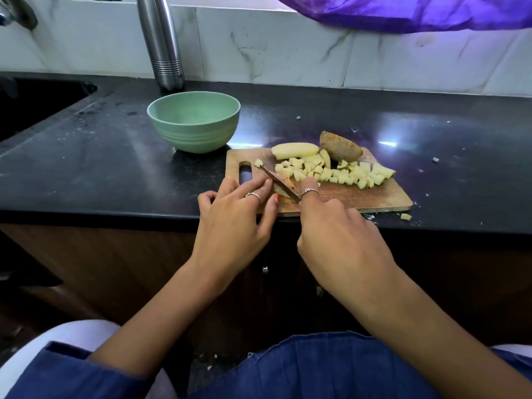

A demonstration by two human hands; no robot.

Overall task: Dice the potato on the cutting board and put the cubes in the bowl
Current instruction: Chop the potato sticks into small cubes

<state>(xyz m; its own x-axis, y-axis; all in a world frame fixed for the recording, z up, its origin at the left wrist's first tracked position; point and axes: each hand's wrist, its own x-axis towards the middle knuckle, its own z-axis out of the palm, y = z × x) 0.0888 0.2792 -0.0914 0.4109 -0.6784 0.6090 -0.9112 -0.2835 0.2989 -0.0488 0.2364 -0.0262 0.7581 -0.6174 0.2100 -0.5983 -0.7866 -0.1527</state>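
Board (359, 197): cubes (345, 174) piled on it, bowl (193, 122) just left.
Your right hand (339, 228) fingers grip knife (280, 182); left hand (233, 223) fingers straight, touching blade.

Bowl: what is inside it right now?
The bowl looks empty: only bare green inner wall shows, no cubes. Its near rim hides the lowest part of the inside, so that part cannot be checked.

Both bare forearms reach forward; the left hand (234, 214) lies with fingers extended, the right hand (336, 226) curled, forefinger outstretched.
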